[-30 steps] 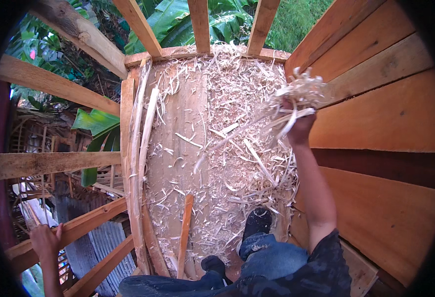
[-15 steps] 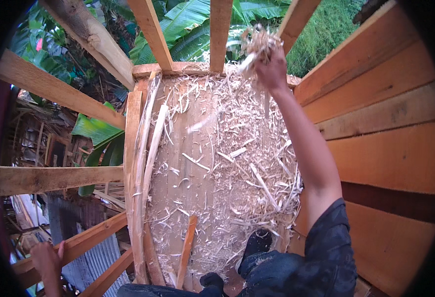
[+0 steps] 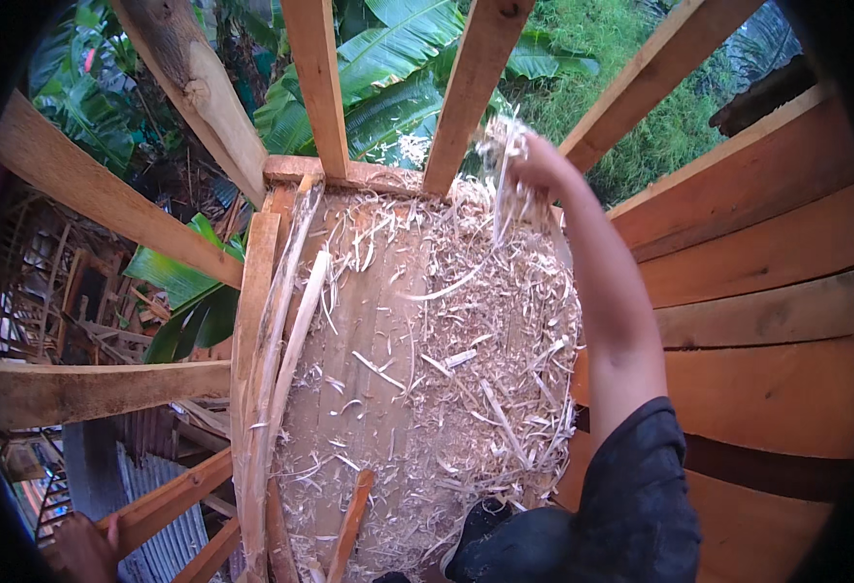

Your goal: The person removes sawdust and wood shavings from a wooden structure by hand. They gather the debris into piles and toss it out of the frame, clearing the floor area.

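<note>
My right hand (image 3: 541, 167) is stretched out to the far edge of the plank floor, closed around a loose bunch of wood shavings (image 3: 505, 146). The bunch is at the gap between two upright posts, and some curls dangle below the fingers. More shavings (image 3: 505, 301) cover the floor planks (image 3: 374, 321), thickest on the right side. At the lower left my left hand (image 3: 85, 546) grips a wooden rail (image 3: 170, 500), its fingers curled over the top.
Long wood strips (image 3: 273, 330) lie along the floor's left edge, and a short orange stick (image 3: 351, 525) lies near my feet. Wooden posts (image 3: 476, 92) fan outward at the far side. A plank wall (image 3: 748, 321) closes the right. Banana leaves (image 3: 398, 63) grow beyond the edge.
My view has shifted, so the floor sits lower in the picture. The bunch in my right hand looks smaller and hangs more loosely. My left hand stays on the rail.
</note>
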Tool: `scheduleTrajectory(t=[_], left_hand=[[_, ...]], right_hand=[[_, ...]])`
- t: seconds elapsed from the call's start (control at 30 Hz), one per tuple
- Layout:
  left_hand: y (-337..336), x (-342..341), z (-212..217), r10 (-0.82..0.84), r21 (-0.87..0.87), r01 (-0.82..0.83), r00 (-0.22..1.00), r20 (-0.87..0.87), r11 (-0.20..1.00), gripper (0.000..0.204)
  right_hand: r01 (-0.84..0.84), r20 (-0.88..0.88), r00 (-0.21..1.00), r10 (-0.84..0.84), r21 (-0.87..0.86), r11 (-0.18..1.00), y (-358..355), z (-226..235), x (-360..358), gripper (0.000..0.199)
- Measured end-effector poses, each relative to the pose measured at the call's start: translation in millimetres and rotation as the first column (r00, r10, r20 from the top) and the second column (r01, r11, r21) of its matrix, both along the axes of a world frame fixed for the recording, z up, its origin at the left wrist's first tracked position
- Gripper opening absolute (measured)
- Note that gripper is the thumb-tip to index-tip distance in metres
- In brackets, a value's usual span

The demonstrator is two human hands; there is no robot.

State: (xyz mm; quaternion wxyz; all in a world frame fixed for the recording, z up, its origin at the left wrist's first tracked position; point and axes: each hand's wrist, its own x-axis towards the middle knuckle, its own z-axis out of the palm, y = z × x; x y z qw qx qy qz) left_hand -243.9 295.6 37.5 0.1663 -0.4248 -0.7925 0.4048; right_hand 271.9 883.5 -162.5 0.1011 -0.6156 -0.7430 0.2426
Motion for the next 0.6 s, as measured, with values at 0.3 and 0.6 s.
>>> scheduleTrajectory(t=[0.3,0.6], left_hand=[[45.2,40.3,31.1,0.152,-0.250,-0.141,0.988,0.026,0.958,0.051],[9.8,6.9,20.9,-0.097,-0.272,0.084,0.995,-0.032,0.959,0.055]], right_hand=[[0.514,-0.294,0.858,-0.421,0.514,0.687,83.1,114.1,-32.8,0.092],[0.129,-0.375,0.923,-0.085,0.094,0.987,16.3,50.8,-27.5,0.047]])
